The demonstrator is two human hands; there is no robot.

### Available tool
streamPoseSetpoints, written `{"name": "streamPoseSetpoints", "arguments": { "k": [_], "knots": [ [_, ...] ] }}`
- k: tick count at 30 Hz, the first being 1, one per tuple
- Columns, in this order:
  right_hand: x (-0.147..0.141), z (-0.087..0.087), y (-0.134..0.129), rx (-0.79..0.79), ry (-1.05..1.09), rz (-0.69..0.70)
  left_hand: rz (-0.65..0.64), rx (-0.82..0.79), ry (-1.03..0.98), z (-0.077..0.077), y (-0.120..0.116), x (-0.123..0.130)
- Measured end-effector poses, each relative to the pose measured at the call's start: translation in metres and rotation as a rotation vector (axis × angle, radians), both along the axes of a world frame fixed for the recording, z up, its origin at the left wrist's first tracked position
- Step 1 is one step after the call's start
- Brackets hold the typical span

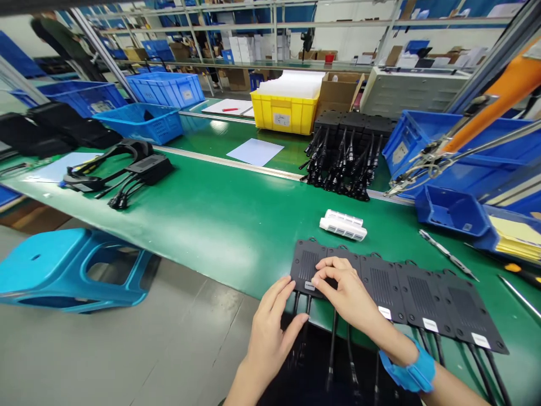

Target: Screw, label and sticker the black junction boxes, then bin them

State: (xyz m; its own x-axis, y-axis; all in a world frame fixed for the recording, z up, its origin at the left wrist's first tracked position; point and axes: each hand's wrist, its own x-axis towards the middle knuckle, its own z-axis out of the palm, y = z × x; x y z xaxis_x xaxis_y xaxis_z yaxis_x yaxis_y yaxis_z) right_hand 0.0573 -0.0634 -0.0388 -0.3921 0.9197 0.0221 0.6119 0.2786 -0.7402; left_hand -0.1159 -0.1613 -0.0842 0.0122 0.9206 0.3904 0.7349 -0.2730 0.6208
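Several flat black boxes with cables lie side by side along the table's near edge. On the leftmost black box [310,258], my right hand [349,290] has its thumb and index finger together at a small label [310,285] near the lower edge. My left hand [274,327] is at the box's lower left corner, thumb and fingers apart, fingertips touching the edge. White labels also sit on the boxes further right, such as the rightmost black box [471,307]. A blue band [409,366] is round my right wrist.
White rolls [343,225] lie behind the boxes. A pen-like tool [448,255], blue bin [451,211] and hanging orange tool [492,101] are at the right. Cabled black units [344,152] and a yellow crate [285,113] stand further back. A blue stool [63,270] is at the left.
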Motion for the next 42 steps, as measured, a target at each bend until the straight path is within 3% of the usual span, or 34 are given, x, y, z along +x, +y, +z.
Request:
{"name": "streamPoseSetpoints", "arguments": {
  "k": [9,14,19,22,25,42],
  "knots": [
    [-0.011,-0.014,-0.009,0.041,-0.024,-0.072,-0.101,0.100,0.105,-0.011,0.000,-0.006],
    [-0.006,-0.013,-0.007,-0.049,0.104,-0.142,-0.047,0.038,0.217,-0.002,0.000,0.004],
    [-0.005,-0.012,-0.007,-0.038,0.081,-0.125,-0.195,0.028,0.095,0.006,-0.006,0.007],
    [-0.007,-0.010,-0.010,-0.027,0.000,-0.101,-0.085,0.063,-0.027,0.000,-0.010,0.004],
    [-0.011,-0.009,-0.012,-0.005,-0.061,-0.081,0.005,0.065,0.008,-0.009,-0.010,0.003],
    [-0.013,-0.013,-0.015,0.091,-0.112,-0.062,-0.002,0.132,0.219,-0.011,-0.009,0.003]
  ]
}}
